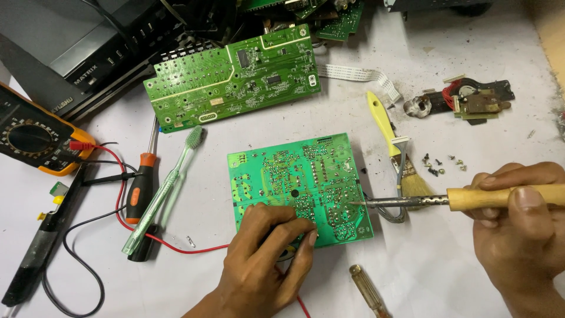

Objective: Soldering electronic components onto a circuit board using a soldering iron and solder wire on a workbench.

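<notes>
our left hand (262, 268) pressed the board (300, 185) flat; right hand (518, 227) gripped the iron (471, 199) closed, tip on board's right edge; best kept steady.

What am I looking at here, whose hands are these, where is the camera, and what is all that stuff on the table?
There is one picture, taken by a camera worn on a person's head, looking down at their own two bare hands over a white table. The right hand holds a soldering iron by its wooden handle, with the metal tip touching a green circuit board. The left hand rests on that board's near edge. Around it lie a second, longer green board, a yellow multimeter with red and black leads, an orange-handled screwdriver, a clear green toothbrush, a yellow-handled brush, small loose screws and a white ribbon cable.
</notes>
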